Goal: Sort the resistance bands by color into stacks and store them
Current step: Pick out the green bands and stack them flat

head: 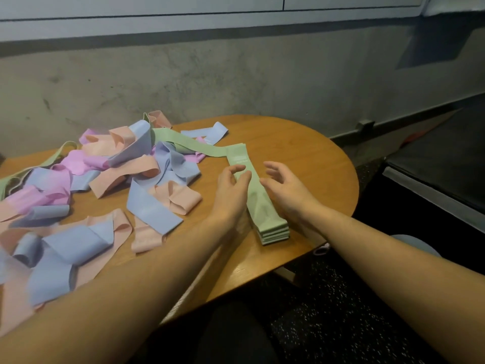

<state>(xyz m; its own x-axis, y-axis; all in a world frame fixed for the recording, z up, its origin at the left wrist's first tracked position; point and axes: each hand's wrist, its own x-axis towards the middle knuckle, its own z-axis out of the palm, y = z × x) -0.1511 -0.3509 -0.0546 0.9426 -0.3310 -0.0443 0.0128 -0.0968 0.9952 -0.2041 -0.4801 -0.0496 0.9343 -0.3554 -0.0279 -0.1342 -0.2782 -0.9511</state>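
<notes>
On my desk [301,143] the mixed heap of bands [105,185] at left is unsorted. Only the green stack [265,206], near right, is started. My left hand [232,190] and right hand [284,190] flank it, fingers spread, holding nothing.

Both bare forearms reaching forward from the lower corners of the view, converging toward the middle. Left hand [232,189] seen from the back, wrist straight, fingers loosely curled with the thumb apart, fingertips resting against the left edge of the stack of flat pale-green resistance bands [258,203]. Right hand [284,186] just across on the stack's right edge, palm turned inward and slightly up, fingers spread and relaxed (thumb low, near the stack's side). Neither hand closed round anything; palms facing one another, with the stack between them.
</notes>
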